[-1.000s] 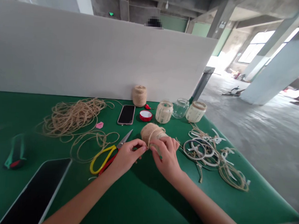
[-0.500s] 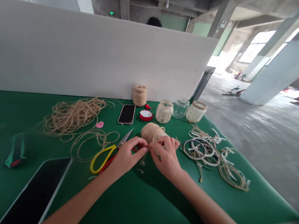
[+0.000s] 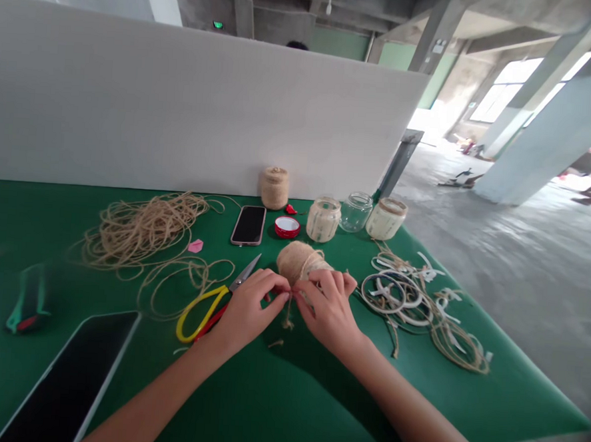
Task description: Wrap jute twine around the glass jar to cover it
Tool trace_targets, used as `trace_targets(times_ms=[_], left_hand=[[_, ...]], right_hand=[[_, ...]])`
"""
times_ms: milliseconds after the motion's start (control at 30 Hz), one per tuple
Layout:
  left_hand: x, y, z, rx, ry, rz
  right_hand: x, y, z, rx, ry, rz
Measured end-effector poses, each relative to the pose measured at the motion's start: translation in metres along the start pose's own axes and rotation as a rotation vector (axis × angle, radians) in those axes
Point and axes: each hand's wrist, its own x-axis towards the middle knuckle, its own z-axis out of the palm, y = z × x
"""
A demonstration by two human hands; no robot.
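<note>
A jar [image 3: 296, 258] wound with jute twine at one end lies on its side in the middle of the table, its nearer part hidden by my fingers. My left hand [image 3: 256, 304] and my right hand [image 3: 328, 304] meet at its near side, fingertips almost touching. Each pinches the jute twine [image 3: 288, 322], whose frayed tail hangs below the fingertips. Just left of my left hand lie scissors [image 3: 203, 313] with one yellow and one red handle, blades partly apart. A short twine scrap [image 3: 276, 343] rests on the green table below.
A heap of loose twine [image 3: 149, 229] lies at left, near a phone [image 3: 249, 225]. Behind stand a twine-wrapped jar [image 3: 275, 188], a red-edged tape roll [image 3: 287, 228] and glass jars [image 3: 356, 211]. Rings and cords [image 3: 405, 301] lie right; a large dark-screened device [image 3: 73, 374] front left.
The fingertips have drawn slightly apart along the twine, and its tail hangs a little further right. Otherwise only the camera view has shifted a little.
</note>
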Motion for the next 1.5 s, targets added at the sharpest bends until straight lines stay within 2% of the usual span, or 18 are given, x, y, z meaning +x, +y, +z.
trace_targets(times_ms=[433,700,833,1067,1300,1500], left_hand=[[0.001,-0.003,0.001,-0.093,-0.029,0.001],[0.002,-0.006,0.004,-0.293,-0.077,-0.176],[0.003,-0.007,0.006,-0.348,-0.072,-0.208],[0.001,-0.006,0.005,-0.357,-0.079,-0.248],[0.002,-0.004,0.007,-0.433,-0.078,-0.270],[0.003,0.001,0.010,-0.588,-0.060,-0.390]], right_hand=[[0.001,0.000,-0.002,0.015,-0.044,0.040],[0.000,0.000,-0.005,0.116,-0.025,0.084],[-0.001,-0.001,-0.007,0.152,0.013,0.066],[-0.001,-0.001,-0.005,0.045,-0.021,-0.015],[-0.001,-0.002,-0.001,0.047,0.000,-0.013],[-0.003,-0.004,0.001,0.076,0.048,-0.029]])
